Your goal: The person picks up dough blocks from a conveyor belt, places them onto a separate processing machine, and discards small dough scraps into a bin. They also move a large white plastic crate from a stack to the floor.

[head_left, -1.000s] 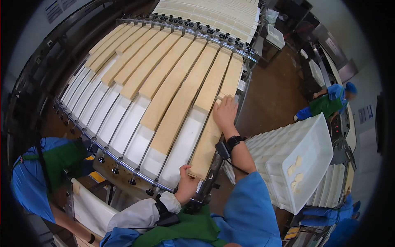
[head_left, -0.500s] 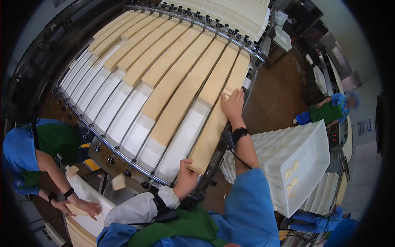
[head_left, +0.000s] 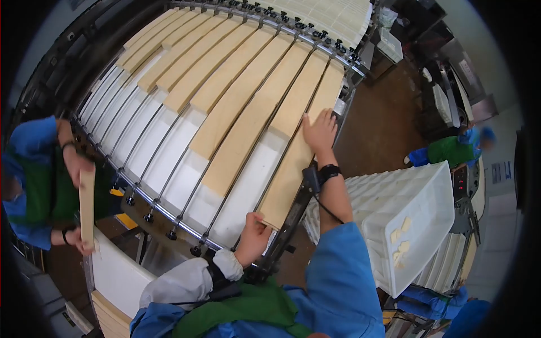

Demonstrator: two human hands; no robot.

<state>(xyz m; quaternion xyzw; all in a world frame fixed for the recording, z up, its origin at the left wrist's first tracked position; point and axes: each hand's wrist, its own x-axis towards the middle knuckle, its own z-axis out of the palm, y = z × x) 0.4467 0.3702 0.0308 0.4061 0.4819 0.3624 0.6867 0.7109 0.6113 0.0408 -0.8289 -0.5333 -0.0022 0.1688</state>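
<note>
A long, pale tan slab (head_left: pixel 289 180) lies in the rightmost lane of a conveyor divided by metal rods. At its near end, my left hand (head_left: pixel 252 239) is closed, with the thumb on top and fingers curled at the end face. My right hand (head_left: pixel 320 132) rests farther up the same slab, palm down with fingers stretched out. Similar slabs lie lengthwise in the neighbouring lanes, among them one slab (head_left: pixel 242 152) to the left whose near end stops short of the front rod.
A metal rod with black knobs (head_left: pixel 172 235) runs along the conveyor's near edge. On the right stands a white crate (head_left: pixel 420 225) with several small tan pieces inside. At left a co-worker's hands hold another slab (head_left: pixel 87 208) above a white board (head_left: pixel 115 276). More people stand at right.
The slab under my hands has slid a little away from me, and both hands have moved with it. The co-worker has lifted a slab off the white board and holds it on end.
</note>
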